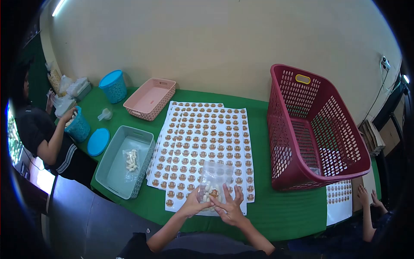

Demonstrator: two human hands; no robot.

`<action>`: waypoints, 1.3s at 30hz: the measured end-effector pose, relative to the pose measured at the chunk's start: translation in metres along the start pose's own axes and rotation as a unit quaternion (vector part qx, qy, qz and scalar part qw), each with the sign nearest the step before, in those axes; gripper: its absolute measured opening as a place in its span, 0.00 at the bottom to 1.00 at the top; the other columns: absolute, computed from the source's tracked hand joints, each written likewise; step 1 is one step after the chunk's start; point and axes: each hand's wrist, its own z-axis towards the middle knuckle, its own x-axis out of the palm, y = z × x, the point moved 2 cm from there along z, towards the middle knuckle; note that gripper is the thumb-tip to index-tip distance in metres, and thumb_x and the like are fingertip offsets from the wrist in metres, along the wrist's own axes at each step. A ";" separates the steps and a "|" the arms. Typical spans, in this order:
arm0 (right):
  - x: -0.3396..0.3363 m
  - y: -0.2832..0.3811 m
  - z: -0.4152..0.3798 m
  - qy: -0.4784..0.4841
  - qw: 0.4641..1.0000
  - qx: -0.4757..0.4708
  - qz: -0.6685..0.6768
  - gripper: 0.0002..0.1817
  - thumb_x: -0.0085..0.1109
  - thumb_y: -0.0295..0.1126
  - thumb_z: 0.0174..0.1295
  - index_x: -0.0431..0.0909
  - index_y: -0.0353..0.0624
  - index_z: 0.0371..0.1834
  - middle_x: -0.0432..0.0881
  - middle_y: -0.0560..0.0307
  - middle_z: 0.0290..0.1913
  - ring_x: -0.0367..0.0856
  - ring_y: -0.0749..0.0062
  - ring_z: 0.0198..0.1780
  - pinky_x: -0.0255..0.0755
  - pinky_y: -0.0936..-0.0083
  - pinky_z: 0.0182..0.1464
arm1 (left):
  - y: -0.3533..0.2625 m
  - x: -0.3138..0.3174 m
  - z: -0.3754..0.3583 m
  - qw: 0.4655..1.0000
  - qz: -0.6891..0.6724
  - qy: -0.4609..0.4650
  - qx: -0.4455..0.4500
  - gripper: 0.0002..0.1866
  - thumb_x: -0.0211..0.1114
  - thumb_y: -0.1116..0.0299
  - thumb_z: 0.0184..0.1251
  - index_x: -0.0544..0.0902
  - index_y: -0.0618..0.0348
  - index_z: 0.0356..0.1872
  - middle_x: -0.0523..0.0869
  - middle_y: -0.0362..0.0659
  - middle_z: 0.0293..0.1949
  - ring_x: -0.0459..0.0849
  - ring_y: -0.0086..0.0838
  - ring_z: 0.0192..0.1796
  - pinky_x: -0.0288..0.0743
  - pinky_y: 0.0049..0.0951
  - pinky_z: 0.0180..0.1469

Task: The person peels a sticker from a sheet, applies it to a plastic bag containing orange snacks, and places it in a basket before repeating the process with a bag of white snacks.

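Note:
A clear plastic zip bag (217,169) with white, capsule-shaped pieces inside lies over the printed sticker sheets (202,129). On its front is a round brown sticker (214,194). My left hand (192,205) grips the bag's lower left side, thumb across the front. Over the lower right part lies my right hand (231,208), fingers spread and stretched out, with thumb and fingertips touching the bag near the sticker.
Left of the sheets, a grey-green basket (114,172) holds another filled bag (131,165). Behind it stand a pink basket (144,103) and blue tub (113,86). A tall maroon basket (280,142) is at right. One person reaches into a tub (78,127); another's hands (364,196) show at right.

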 end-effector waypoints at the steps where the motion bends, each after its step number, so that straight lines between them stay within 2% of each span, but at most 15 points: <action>1: 0.000 -0.001 0.000 0.000 1.000 0.002 0.000 0.17 0.36 0.43 0.60 0.70 0.67 0.49 0.42 0.50 0.65 0.27 0.44 0.63 0.20 0.48 0.57 | 0.003 0.000 0.001 1.000 0.000 0.001 -0.002 0.30 0.65 0.78 0.45 0.60 0.65 0.50 0.72 0.45 0.42 0.72 0.26 0.45 0.68 0.24 0.46; 7: -0.012 -0.013 0.009 -0.034 0.996 0.072 -0.030 0.17 0.36 0.41 0.59 0.70 0.66 0.50 0.42 0.49 0.65 0.35 0.40 0.62 0.26 0.47 0.57 | 0.017 0.006 -0.002 1.000 0.017 0.012 -0.011 0.33 0.65 0.78 0.45 0.56 0.66 0.53 0.70 0.48 0.45 0.72 0.27 0.46 0.68 0.25 0.47; 15: -0.005 -0.009 0.005 -0.024 0.997 0.076 0.013 0.17 0.34 0.45 0.60 0.71 0.67 0.48 0.41 0.49 0.65 0.31 0.43 0.63 0.22 0.49 0.58 | 0.008 0.000 0.000 0.999 0.036 0.001 0.013 0.36 0.66 0.77 0.44 0.55 0.68 0.53 0.70 0.50 0.45 0.71 0.30 0.48 0.68 0.26 0.47; 17: -0.003 -0.017 0.008 -0.007 0.996 0.082 -0.039 0.21 0.40 0.46 0.57 0.65 0.58 0.55 0.39 0.46 0.65 0.32 0.45 0.63 0.25 0.52 0.59 | 0.005 0.002 0.000 0.998 0.067 0.020 -0.005 0.35 0.65 0.77 0.44 0.55 0.67 0.54 0.71 0.49 0.45 0.71 0.31 0.48 0.67 0.27 0.48; 19: -0.008 -0.022 0.011 -0.200 0.967 0.119 0.102 0.33 0.51 0.43 0.52 0.53 0.44 0.60 0.40 0.41 0.64 0.32 0.46 0.64 0.30 0.56 0.60 | 0.003 0.005 -0.002 0.998 0.055 0.026 -0.003 0.35 0.65 0.77 0.44 0.55 0.66 0.54 0.70 0.49 0.45 0.71 0.31 0.48 0.68 0.27 0.47; 20: -0.019 -0.014 0.013 -0.228 0.953 0.156 0.126 0.44 0.62 0.38 0.44 0.46 0.35 0.60 0.48 0.40 0.62 0.44 0.55 0.63 0.42 0.62 0.60 | 0.002 0.007 -0.002 0.999 0.041 0.033 -0.001 0.35 0.65 0.77 0.44 0.55 0.65 0.54 0.70 0.49 0.45 0.71 0.31 0.48 0.68 0.27 0.47; 21: -0.018 -0.015 0.012 -0.227 0.953 0.158 0.126 0.44 0.62 0.38 0.44 0.46 0.35 0.60 0.48 0.40 0.62 0.44 0.55 0.63 0.42 0.62 0.60 | 0.002 0.009 -0.003 0.999 0.040 0.033 -0.002 0.35 0.65 0.77 0.44 0.55 0.65 0.54 0.70 0.49 0.45 0.71 0.31 0.48 0.68 0.27 0.47; 23: -0.004 -0.023 0.009 -0.090 0.798 0.191 0.564 0.40 0.66 0.36 0.40 0.55 0.34 0.56 0.60 0.47 0.57 0.59 0.65 0.58 0.54 0.67 0.57 | 0.002 0.014 -0.005 0.994 0.099 0.051 0.018 0.33 0.65 0.72 0.46 0.57 0.64 0.53 0.69 0.49 0.44 0.69 0.32 0.49 0.65 0.30 0.49; 24: 0.006 -0.026 0.002 -0.070 0.750 0.229 0.617 0.30 0.66 0.32 0.42 0.65 0.34 0.49 0.72 0.53 0.46 0.71 0.73 0.45 0.65 0.75 0.49 | 0.002 0.016 -0.006 0.994 0.097 0.053 0.017 0.33 0.65 0.72 0.46 0.57 0.64 0.53 0.69 0.49 0.44 0.69 0.32 0.49 0.65 0.30 0.49; 26: 0.012 -0.023 -0.003 -0.066 0.726 0.270 0.629 0.24 0.64 0.31 0.43 0.69 0.34 0.45 0.74 0.54 0.42 0.73 0.74 0.42 0.67 0.77 0.46 | -0.003 0.023 -0.006 0.908 0.388 0.100 0.121 0.30 0.63 0.65 0.48 0.60 0.64 0.51 0.67 0.50 0.44 0.66 0.34 0.50 0.60 0.32 0.52; 27: 0.014 -0.022 -0.005 -0.061 0.699 0.309 0.642 0.19 0.62 0.29 0.45 0.72 0.34 0.40 0.76 0.54 0.38 0.75 0.75 0.38 0.70 0.79 0.42 | -0.002 0.023 -0.006 0.908 0.388 0.099 0.119 0.30 0.63 0.65 0.48 0.60 0.64 0.51 0.67 0.50 0.44 0.66 0.34 0.50 0.60 0.32 0.52; 30: 0.012 -0.016 -0.002 -0.087 0.729 0.296 0.612 0.13 0.60 0.26 0.47 0.74 0.33 0.37 0.78 0.55 0.32 0.76 0.78 0.33 0.71 0.83 0.37 | 0.005 0.021 -0.003 0.925 0.355 0.051 0.125 0.31 0.63 0.61 0.48 0.61 0.59 0.52 0.65 0.49 0.46 0.60 0.36 0.55 0.51 0.35 0.57; 33: 0.001 -0.010 0.001 -0.088 0.762 0.306 0.564 0.12 0.60 0.26 0.47 0.74 0.32 0.34 0.78 0.55 0.30 0.76 0.79 0.31 0.71 0.83 0.36 | 0.014 0.022 0.003 0.956 0.269 0.043 0.109 0.28 0.64 0.64 0.48 0.63 0.62 0.50 0.65 0.48 0.47 0.63 0.35 0.53 0.55 0.33 0.55; 36: -0.001 -0.003 -0.001 -0.067 0.783 0.300 0.541 0.11 0.61 0.26 0.46 0.74 0.32 0.31 0.78 0.56 0.29 0.76 0.79 0.29 0.71 0.83 0.35 | 0.015 0.020 0.007 0.984 0.013 -0.132 0.117 0.20 0.63 0.67 0.50 0.71 0.69 0.42 0.71 0.45 0.44 0.73 0.28 0.45 0.69 0.22 0.44; 39: 0.006 0.008 -0.005 -0.036 0.790 0.297 0.536 0.10 0.62 0.25 0.46 0.75 0.32 0.31 0.78 0.56 0.28 0.76 0.80 0.29 0.71 0.84 0.33 | 0.000 0.008 0.012 0.997 0.019 -0.067 0.044 0.17 0.62 0.67 0.51 0.75 0.69 0.38 0.77 0.45 0.38 0.76 0.24 0.41 0.69 0.23 0.44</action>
